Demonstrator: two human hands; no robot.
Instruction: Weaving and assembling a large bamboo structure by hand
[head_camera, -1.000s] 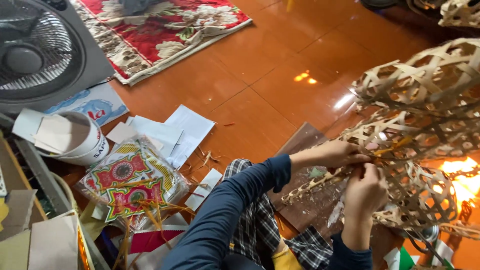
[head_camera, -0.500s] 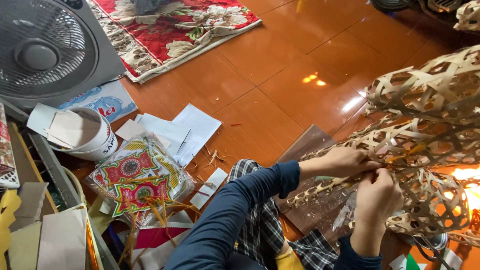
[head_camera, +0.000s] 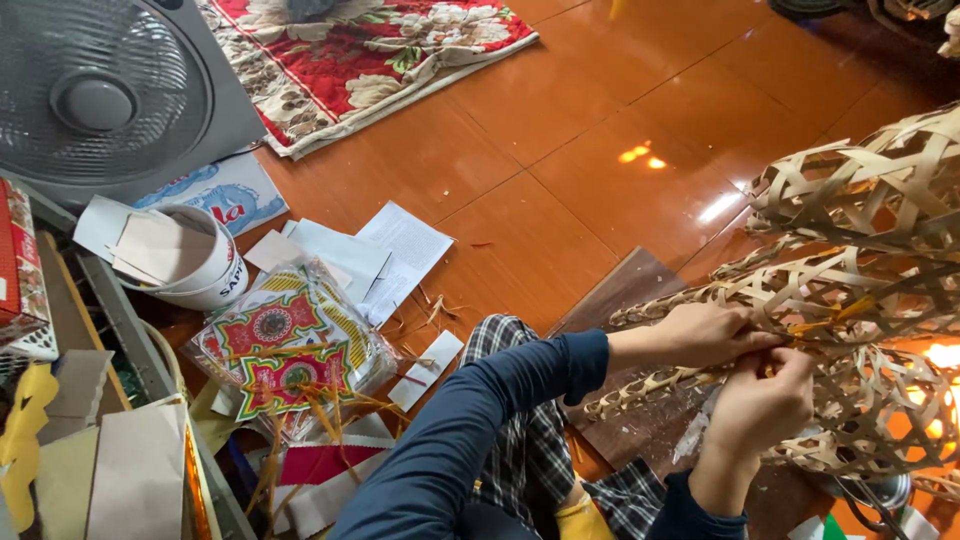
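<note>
Your left hand (head_camera: 705, 333) and right hand (head_camera: 765, 405) meet at the lower right, both on the woven bamboo frame (head_camera: 850, 290). The frame rests on the orange tile floor (head_camera: 560, 130) at the right edge, partly over a dark mat (head_camera: 630, 290). Its long axis runs from lower left to upper right; the narrow tapered end points toward your knees, and the wide part rises off to the right. Your left fingers are curled tight, pinching a yellow strip (head_camera: 825, 318) against the weave. Your right fingers are closed narrowly around the strips just beneath, thumb up. Left of you lie white papers (head_camera: 400, 250), a packet of red and green prints (head_camera: 285, 345), a white tub (head_camera: 205, 265) and a fan (head_camera: 100, 100). A red floral rug (head_camera: 370, 40) lies well apart, beyond the papers.
</note>
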